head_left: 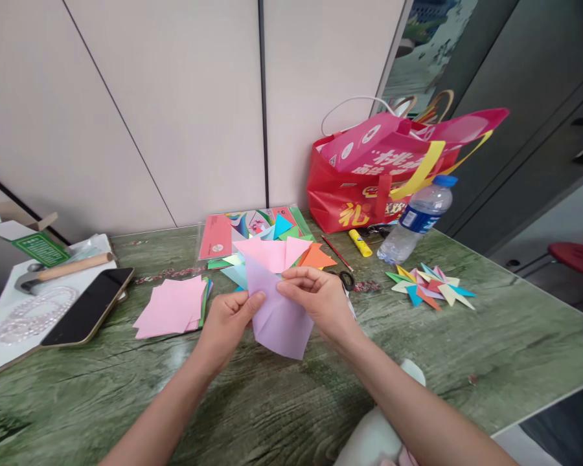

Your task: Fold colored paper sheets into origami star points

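A sheet of purple paper (282,323) is held up above the table, between my two hands, with fold lines across it. My left hand (228,323) pinches its left edge between thumb and fingers. On the upper right side, my right hand (320,298) grips the same sheet. Just behind it lies a pile of folded paper pieces (272,255) in pink, blue, green and orange, partly hidden by the sheet. Left of my left hand sits a stack of square paper (170,309), pink on top. Scissors (346,279) show partly behind my right hand.
A red bag (350,194) stands against the wall, with a water bottle (415,220), yellow glue stick (359,243) and red pencil (337,252) before it. Folded paper pieces (432,285) lie at right. A phone (90,307), hammer (72,267) and beads (34,315) lie at left.
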The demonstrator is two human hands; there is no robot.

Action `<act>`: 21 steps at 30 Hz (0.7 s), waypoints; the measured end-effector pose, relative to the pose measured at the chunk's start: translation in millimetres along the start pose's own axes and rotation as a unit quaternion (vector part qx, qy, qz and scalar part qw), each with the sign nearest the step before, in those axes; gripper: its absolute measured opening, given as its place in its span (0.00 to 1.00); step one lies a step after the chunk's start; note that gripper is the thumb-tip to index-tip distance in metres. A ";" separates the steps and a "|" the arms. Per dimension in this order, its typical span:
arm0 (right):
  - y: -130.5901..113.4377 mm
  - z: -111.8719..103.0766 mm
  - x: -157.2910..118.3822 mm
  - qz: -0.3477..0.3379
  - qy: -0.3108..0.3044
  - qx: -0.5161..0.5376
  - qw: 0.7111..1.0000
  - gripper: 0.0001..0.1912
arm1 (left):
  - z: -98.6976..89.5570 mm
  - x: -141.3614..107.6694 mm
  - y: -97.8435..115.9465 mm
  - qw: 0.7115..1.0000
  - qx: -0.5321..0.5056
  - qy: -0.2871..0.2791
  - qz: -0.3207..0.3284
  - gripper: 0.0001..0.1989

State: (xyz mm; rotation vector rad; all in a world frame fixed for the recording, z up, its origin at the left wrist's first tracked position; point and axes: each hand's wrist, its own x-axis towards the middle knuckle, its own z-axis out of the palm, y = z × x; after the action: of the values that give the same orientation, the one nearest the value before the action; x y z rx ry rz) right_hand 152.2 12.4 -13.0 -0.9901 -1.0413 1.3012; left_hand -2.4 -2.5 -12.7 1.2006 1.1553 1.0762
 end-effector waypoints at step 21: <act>1.1 -1.0 0.9 0.007 -0.002 0.032 0.999 0.12 | 6.0 -2.6 8.3 0.995 -0.092 0.033 0.003 0.17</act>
State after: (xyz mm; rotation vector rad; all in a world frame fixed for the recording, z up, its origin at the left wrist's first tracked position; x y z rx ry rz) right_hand 152.9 13.3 -14.3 -0.9476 -0.9915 1.3415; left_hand 3.3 -5.1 -4.2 1.0321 1.0778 1.2072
